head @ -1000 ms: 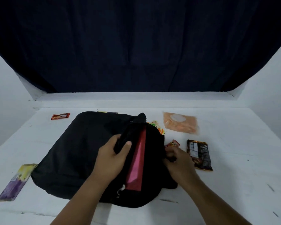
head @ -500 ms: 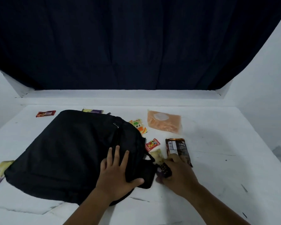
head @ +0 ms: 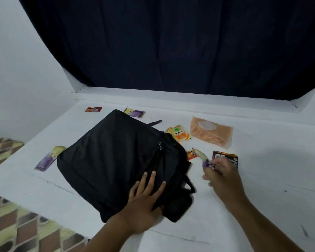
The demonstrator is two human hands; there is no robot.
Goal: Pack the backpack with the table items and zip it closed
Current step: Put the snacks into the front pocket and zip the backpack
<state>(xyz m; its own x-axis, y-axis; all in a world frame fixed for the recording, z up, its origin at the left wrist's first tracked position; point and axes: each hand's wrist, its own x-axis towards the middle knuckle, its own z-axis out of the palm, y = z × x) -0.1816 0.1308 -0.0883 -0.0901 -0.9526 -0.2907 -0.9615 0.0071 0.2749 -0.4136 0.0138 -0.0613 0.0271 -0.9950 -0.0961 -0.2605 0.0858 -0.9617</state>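
1. Since half a second ago: right hand [head: 224, 177] has lifted a yellow-purple packet [head: 201, 157] off the table [head: 262, 206]; before, it was flat on the table among the snacks by the bag's corner. Camera has also swung left, so patterned floor [head: 11, 224] now shows.
2. Right hand: fingers curled, pinching the packet's purple end. Packet tilts up and away toward the bag, blurred.
3. Left hand [head: 144, 202]: fingers straight and spread, pressing flat on the near right part of the backpack [head: 113, 157]. Not grasping anything.
4. Backpack: black, lying flat at table centre, zip line running just above the left fingertips; no opening shows. Strap loop sticks out on its right side.
5. Dark brown packet [head: 225, 156] on the table, partly hidden behind the right hand.
6. Small red packet [head: 191, 155] just right of the bag, next to the lifted packet.
7. Yellow-orange packet [head: 178, 132] and orange pouch [head: 211, 133] further back on the right.
8. Far side: red-brown bar [head: 93, 109] and another purple packet [head: 135, 113], the latter touching the bag's far edge.
9. Left side: purple-yellow packet [head: 49, 158] just beside the bag's left corner.
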